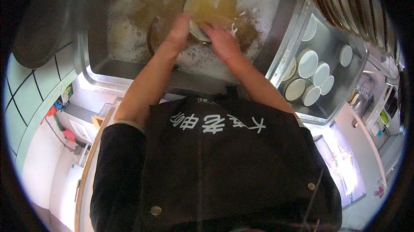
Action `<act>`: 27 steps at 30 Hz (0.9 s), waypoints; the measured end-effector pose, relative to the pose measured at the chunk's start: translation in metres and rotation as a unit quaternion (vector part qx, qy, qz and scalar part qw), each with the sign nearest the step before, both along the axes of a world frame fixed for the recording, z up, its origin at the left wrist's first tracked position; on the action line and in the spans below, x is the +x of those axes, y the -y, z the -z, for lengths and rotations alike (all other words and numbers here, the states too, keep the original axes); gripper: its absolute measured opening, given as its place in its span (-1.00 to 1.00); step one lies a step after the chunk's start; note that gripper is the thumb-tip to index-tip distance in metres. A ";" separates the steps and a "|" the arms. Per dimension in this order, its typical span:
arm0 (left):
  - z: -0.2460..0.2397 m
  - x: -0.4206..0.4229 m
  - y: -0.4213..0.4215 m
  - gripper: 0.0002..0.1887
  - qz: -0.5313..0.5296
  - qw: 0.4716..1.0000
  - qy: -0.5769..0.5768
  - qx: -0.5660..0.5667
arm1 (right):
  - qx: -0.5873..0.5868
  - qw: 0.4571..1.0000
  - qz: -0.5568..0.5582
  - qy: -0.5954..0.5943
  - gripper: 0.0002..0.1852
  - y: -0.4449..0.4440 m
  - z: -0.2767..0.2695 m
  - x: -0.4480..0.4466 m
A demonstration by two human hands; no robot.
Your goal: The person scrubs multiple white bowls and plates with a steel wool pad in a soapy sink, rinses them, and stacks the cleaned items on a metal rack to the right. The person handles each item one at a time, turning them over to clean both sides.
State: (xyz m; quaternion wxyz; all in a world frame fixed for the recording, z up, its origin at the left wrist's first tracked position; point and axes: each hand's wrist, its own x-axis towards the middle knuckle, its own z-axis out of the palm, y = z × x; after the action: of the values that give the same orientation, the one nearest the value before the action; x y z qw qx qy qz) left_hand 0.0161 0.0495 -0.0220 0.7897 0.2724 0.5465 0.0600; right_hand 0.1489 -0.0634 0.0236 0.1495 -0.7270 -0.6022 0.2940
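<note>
A round bowl (210, 2) with a pale rim, holding yellowish liquid, is tilted in the cloudy, foamy water of a metal sink (110, 71). Gripping its left edge is my left hand (180, 30), blurred. My right hand (224, 39) holds the near edge, fingers reaching over the rim. Both hands are wet and close together at the water's surface. Left of the bowl, the brown curved rim of another dish (149, 37) shows through the suds; the rest of it is under water.
To the right, a second metal basin (339, 101) contains several small white round dishes (308, 63). A row of stacked plates (343, 5) rises at the upper right. A large dark rounded object (38, 28) stands at the upper left, above pale wall tiles (43, 83).
</note>
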 end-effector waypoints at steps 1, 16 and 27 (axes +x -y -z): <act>-0.012 0.002 -0.010 -0.41 -0.003 1.000 0.002 0.009 | -0.008 0.999 -0.016 0.040 -0.40 -0.002 0.005 0.004; -0.044 -0.017 0.008 -0.53 -0.089 0.990 0.034 0.101 | 0.022 0.994 0.016 -0.108 -0.53 -0.029 -0.009 -0.026; -0.061 -0.021 -0.002 -0.53 -0.040 0.984 0.009 0.172 | 0.040 0.992 0.010 -0.119 -0.50 -0.036 -0.029 -0.028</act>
State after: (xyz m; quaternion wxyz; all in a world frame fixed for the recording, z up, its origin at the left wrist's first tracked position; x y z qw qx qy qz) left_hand -0.0052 0.0513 0.0394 0.7330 0.3815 0.5312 0.1869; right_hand 0.1208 -0.0269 0.0524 0.2516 -0.6861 -0.5844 0.3528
